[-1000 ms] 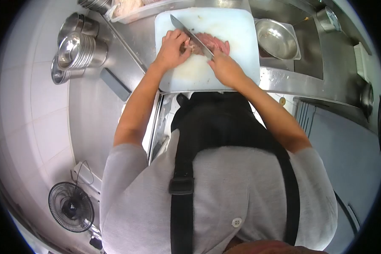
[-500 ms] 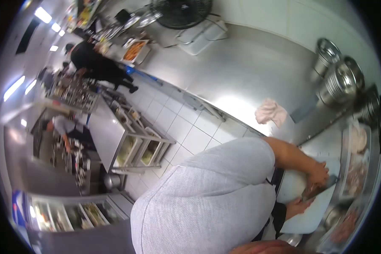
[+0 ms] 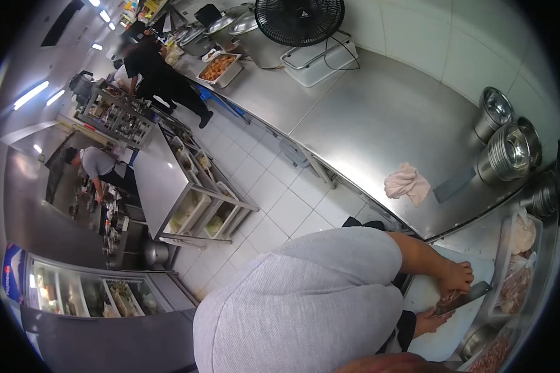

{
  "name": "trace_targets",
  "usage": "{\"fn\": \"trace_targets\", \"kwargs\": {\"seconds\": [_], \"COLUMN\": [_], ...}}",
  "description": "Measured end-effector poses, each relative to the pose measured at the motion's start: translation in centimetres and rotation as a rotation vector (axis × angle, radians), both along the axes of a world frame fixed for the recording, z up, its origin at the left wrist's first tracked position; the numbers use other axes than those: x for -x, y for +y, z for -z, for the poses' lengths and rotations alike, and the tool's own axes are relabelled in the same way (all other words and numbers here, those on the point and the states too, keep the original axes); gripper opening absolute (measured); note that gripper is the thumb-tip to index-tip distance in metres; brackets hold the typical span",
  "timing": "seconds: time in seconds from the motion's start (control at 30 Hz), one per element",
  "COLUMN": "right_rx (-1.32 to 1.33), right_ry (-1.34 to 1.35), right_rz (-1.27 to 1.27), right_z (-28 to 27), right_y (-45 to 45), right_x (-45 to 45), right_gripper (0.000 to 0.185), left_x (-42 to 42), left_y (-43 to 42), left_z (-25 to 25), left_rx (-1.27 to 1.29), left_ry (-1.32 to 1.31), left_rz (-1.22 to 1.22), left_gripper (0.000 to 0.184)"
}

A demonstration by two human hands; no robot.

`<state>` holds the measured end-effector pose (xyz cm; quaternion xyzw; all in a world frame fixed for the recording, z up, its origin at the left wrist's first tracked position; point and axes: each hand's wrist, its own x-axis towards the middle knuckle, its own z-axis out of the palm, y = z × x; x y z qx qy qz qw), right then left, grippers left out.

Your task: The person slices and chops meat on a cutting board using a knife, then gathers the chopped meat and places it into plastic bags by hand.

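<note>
My left hand (image 3: 457,278) is closed, its fingers pressing a piece of reddish meat (image 3: 447,303) down on the white cutting board (image 3: 475,265). Below it in the head view, my right hand (image 3: 430,322) grips a knife (image 3: 468,296), whose handle is hidden in the fingers. The wide blade lies across the board beside the meat and points right. Beside the board stands a clear container of bagged meat (image 3: 512,285). A metal bowl (image 3: 477,340) and a tray of minced-looking meat (image 3: 494,353) are near the board's lower right edge.
A crumpled pink cloth (image 3: 407,184) and a broad blade (image 3: 455,182) lie on the steel counter (image 3: 354,118). Stacked metal pots (image 3: 504,152) stand by the wall. A black fan (image 3: 300,18) sits farther along. People (image 3: 162,71) work in the background.
The camera view has shifted, so the counter appears lower and the hands slightly lower and left. My left hand stays on the meat and my right hand still holds the knife.
</note>
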<state>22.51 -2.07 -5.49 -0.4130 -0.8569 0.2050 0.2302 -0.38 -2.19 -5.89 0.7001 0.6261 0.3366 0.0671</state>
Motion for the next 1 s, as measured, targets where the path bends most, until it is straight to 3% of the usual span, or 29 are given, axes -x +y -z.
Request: {"fn": "trace_targets", "kwargs": {"seconds": [0.07,0.33,0.47,0.6,0.73,0.8,0.83,0.9,0.97,1.0], "right_rx": [-0.063,0.095,0.114,0.253,0.158,-0.099,-0.361,-0.313,0.309,0.091], "right_ry": [-0.049,-0.022,0.008,-0.193,-0.210,-0.199,-0.171,-0.152,-0.189,-0.247], "right_rz": [-0.021,0.015,0.047,0.215,0.119,0.042,-0.024,-0.018,0.125,0.089], "right_z": [-1.2,-0.6,-1.1,-4.3,-2.2,-1.8,-1.1,-0.5,-0.5,-0.3], "right_y": [-0.2,0.2,-0.6,-2.4,-0.3,0.6,1.1,1.7,1.9,1.7], "right_x": [0.0,-0.3,-0.6,-0.3,-2.5,-3.0,-3.1,-3.2,-3.0,-3.2], "right_gripper": [0.078,0.074,0.072,0.069,0.071,0.071,0.070,0.070,0.069,0.068], "left_x": [-0.2,-1.3,-1.0,-1.6,-2.4,-2.5,-2.4,-2.7,-2.3,-2.5], "left_y": [0.1,-1.3,-0.7,-0.2,-0.6,-0.5,-0.5,-0.5,-1.0,-1.0], "left_z": [0.2,0.1,0.6,0.7,0.6,0.6,0.6,0.4,0.3,0.3], "left_rx": [-0.009,-0.015,0.029,0.048,0.016,0.025,0.030,0.030,0.042,0.051], "left_ry": [-0.014,-0.023,-0.085,-0.088,-0.043,-0.042,-0.040,-0.022,-0.014,-0.018], "left_rz": [0.000,-0.139,-0.045,0.020,-0.016,-0.020,-0.026,-0.027,-0.053,-0.058], "left_gripper": [0.068,0.070,0.073,0.073,0.075,0.076,0.076,0.076,0.075,0.075]}}
